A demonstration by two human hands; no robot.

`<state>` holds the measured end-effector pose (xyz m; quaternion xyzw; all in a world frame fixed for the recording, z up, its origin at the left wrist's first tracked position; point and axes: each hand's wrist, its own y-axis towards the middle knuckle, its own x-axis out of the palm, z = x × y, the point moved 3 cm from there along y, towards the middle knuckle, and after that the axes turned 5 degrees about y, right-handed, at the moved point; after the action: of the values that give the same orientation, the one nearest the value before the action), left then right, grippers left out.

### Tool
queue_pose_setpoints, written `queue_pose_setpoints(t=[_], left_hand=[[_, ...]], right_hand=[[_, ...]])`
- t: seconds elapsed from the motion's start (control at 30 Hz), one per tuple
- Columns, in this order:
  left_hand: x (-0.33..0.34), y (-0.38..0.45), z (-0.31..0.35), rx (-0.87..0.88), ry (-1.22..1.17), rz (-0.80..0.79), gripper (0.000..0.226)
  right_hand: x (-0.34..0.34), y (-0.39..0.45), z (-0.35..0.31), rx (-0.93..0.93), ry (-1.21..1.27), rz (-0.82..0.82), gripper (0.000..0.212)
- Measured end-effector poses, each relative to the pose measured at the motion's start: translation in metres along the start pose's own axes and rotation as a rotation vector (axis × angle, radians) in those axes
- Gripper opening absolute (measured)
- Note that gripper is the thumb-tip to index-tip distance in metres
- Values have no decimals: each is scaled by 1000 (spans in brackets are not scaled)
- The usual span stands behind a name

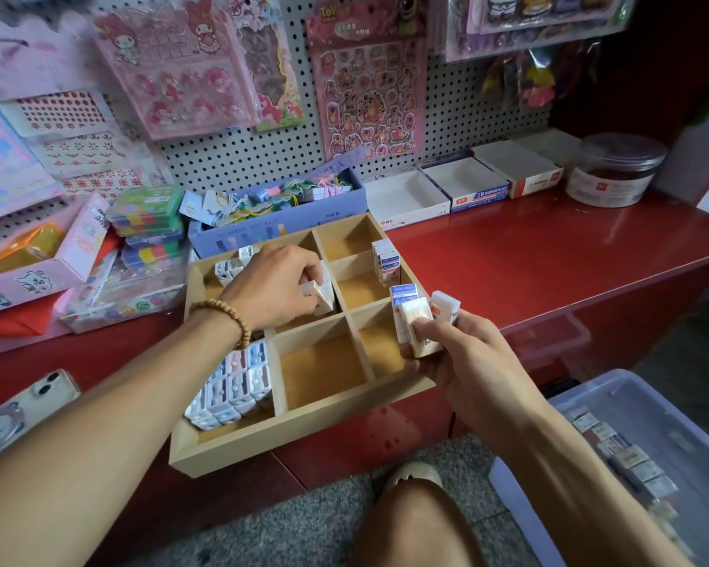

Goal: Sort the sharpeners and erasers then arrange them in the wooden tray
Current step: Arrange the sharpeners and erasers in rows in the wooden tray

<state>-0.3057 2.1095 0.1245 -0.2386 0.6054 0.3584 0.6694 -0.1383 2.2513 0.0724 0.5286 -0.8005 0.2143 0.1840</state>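
- Fingers (310, 276) of the left hand (275, 286) are curled shut on a white eraser (318, 296), tilted, low in the middle compartment of the tray (303, 433).
- Right hand (463, 354) grips a bunch of erasers (420, 317) at the tray's right edge, over the near right compartment; four seem to show, thumb pressed on the front one.
- Tray is wooden, with nine compartments in three rows as far as can be seen.
- Near left compartment holds packed sharpeners (238, 386), pastel and white, in upright rows; about a dozen, the exact number unclear.
- Far left compartment holds a few small white pieces (232, 263), partly hidden by the left hand.
- Middle right compartment has a short stack of boxed erasers (385, 259) standing against its right wall; about three.
- Far right, near middle and near right compartments show bare floor.
- Tray lies on a red counter (529, 255), its near edge overhanging.
- Behind the tray: a purple box (279, 223) of clips, three open white cartons (459, 190), and a lidded clear jar (614, 169).
- Phone (25, 407) lies on the counter at left.
- Clear bin (647, 444) at lower right holds more boxed erasers.
- Pegboard (238, 153) behind carries sticker sheets.
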Motion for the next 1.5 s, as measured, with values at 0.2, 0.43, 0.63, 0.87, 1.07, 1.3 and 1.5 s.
queue_pose_setpoints(t=[0.2,0.43,0.63,0.87,1.07,1.3,1.5], left_hand=[[16,-3,4,-32,-96,50,23],[20,-2,-1,-125,-238,55,25],[18,-6,-5,-129,-301,36,18],[-5,-11,26,-11,-357,135,16],[-5,-15,67,101,-831,-220,12],[-14,-2,71,62,-806,-252,9],[-16,11,59,28,-696,-161,10]], right_hand=[[1,-2,0,-6,4,-12,19],[-4,-1,3,-17,5,-2,19],[-4,1,1,-51,6,-18,20],[-9,0,3,-93,-183,-45,19],[-9,2,-2,-157,-200,-54,15],[-19,8,-17,-132,-150,-25,15],[-35,7,-14,-87,-99,-11,10]])
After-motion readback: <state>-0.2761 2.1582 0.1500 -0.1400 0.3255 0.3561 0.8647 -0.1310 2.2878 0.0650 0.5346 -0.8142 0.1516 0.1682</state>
